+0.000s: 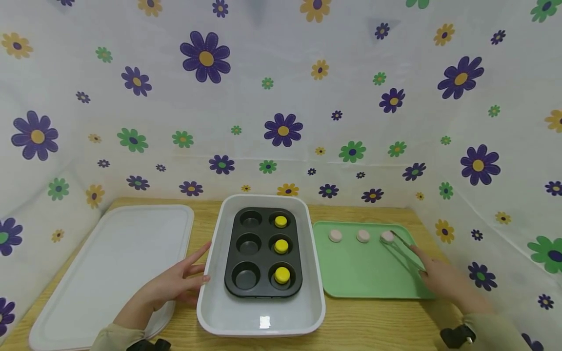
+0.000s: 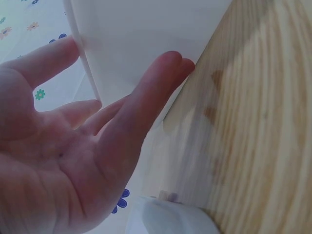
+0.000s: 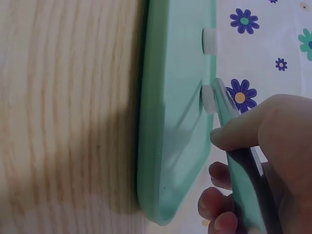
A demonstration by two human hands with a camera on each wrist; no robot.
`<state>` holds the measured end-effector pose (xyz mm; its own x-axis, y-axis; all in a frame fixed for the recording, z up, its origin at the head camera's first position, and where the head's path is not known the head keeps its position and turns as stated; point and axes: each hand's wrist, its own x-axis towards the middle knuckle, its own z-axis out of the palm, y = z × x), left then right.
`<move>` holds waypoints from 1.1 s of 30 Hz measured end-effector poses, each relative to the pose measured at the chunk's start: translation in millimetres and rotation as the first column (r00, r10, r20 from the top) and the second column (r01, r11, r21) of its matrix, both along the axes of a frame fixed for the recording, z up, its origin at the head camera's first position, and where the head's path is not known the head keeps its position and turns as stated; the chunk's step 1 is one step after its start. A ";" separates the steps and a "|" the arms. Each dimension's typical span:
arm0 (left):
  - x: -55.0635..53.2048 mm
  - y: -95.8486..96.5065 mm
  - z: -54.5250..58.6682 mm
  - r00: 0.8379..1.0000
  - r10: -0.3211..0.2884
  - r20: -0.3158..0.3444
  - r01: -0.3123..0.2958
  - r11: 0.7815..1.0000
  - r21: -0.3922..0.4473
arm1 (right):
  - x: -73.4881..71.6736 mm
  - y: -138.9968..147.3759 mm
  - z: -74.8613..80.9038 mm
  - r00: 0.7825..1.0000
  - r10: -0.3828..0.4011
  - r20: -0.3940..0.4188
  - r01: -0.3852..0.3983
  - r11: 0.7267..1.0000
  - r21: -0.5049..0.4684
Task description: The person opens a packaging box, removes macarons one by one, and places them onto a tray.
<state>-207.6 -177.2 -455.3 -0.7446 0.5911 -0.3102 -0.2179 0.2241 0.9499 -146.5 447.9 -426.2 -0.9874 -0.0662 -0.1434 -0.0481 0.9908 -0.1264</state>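
Hands (image 3: pixel 280 134) edge-cropped, tweezers (image 3: pixel 241 183) partly hidden

Left hand (image 1: pixel 176 281): fingers extended and spread. Right hand (image 1: pixel 444 279): fingers curled in a pinching grip (clearest in the right wrist view). Hands well apart.

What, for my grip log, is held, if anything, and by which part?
The right hand holds tongs by the arms, behind the tips; the left hand, nothing.
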 end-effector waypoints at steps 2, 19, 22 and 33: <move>0.2 0.1 -0.4 1.000 0.001 0.000 -0.001 1.000 0.002 | -0.6 0.7 -0.8 1.000 -0.009 0.022 0.010 0.999 -0.037; 0.6 -1.1 -1.2 1.000 -0.006 -0.006 0.006 1.000 0.018 | -12.5 -22.9 0.1 0.979 -0.001 -0.202 0.001 1.000 -0.002; 0.3 -1.5 -1.1 1.000 -0.005 -0.005 0.005 1.000 0.015 | -15.7 -45.3 12.0 0.973 0.005 -0.231 0.004 0.999 0.040; -0.2 -1.5 -2.5 1.000 -0.002 -0.009 0.002 1.000 0.004 | -32.8 -123.9 34.6 0.807 0.352 -0.474 -0.287 0.935 0.207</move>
<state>-207.9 -178.7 -457.8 -0.7464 0.5934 -0.3011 -0.2088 0.2208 0.9527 -179.3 323.9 -391.6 -0.8516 -0.4056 0.3321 -0.3885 0.9137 0.1194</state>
